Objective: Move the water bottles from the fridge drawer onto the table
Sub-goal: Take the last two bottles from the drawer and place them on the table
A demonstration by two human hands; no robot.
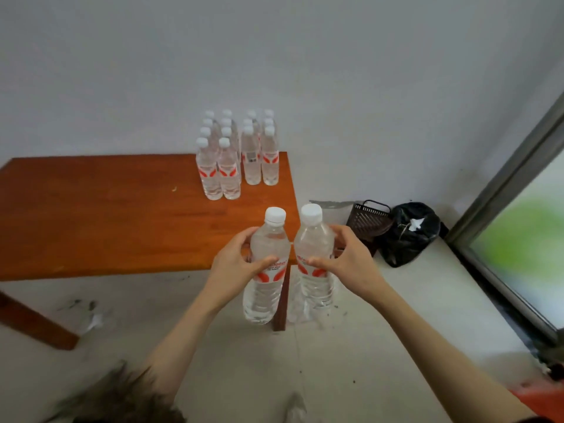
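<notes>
While our left hand [236, 264] and right hand [346, 261] each clamp a bottle [267, 264] near the table [106, 215] corner, we risk toppling the standing bottles [238, 157] when setting these down.

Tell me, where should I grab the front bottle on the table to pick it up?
Grip the front bottle around its middle, at the red label, coming from the front and its open right side. It stands upright, with bottles touching behind and on its left, so those sides are blocked.
</notes>
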